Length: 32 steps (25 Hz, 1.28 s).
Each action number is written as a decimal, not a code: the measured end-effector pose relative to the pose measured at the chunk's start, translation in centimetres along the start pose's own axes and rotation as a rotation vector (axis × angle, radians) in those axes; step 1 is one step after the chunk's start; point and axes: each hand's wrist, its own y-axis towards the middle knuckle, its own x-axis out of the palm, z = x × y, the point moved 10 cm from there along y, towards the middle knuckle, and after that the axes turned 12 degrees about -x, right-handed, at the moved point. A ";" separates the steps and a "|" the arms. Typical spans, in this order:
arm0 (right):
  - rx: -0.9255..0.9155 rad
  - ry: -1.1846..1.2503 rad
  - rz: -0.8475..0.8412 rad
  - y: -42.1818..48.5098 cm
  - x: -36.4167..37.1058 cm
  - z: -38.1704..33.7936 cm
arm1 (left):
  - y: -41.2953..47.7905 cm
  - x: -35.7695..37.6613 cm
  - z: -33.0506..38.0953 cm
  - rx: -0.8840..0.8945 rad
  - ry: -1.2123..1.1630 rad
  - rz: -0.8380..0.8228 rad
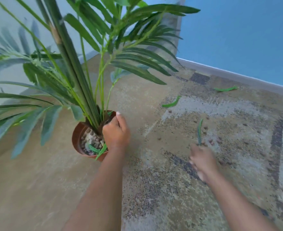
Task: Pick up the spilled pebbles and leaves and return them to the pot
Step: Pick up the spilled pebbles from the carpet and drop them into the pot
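Blue wall (245, 39) meets the floor along a pale baseboard (237, 73) at the far right, and a lighter wall stands behind the plant. On the floor lies a worn rug (179, 189) with patches of beige, grey and dark brown; its surface looks rough and speckled. I see the round brown pot (76, 139) near the far left corner of the rug, close to the light wall, with a tall green plant (74, 64) whose long narrow fronds spread over it. Inside the pot are small pale and brown pebbles (89, 139) and a few loose green leaves.

My left hand (116, 130) is over the right rim of the pot, fingers curled closed; what it holds I cannot tell. My right hand (202, 161) is blurred, low over the middle of the rug, pinching the bottom end of a thin green leaf (200, 130) that points up. Two more leaves (171, 102) lie toward the baseboard, well apart, and small brown pebbles are scattered around the right hand. The near part of the rug is open.
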 end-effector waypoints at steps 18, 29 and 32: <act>-0.767 -0.282 -0.046 -0.2 11.7 -11.9 | -3.0 1.8 -2.9 0.106 0.430 0.084; -0.188 -1.078 0.038 3.4 -8.1 12.8 | -12.4 20.1 -9.0 0.149 0.705 -0.560; -0.272 -1.092 0.036 5.0 -7.1 11.5 | -8.5 18.9 -12.6 -0.037 0.746 -0.456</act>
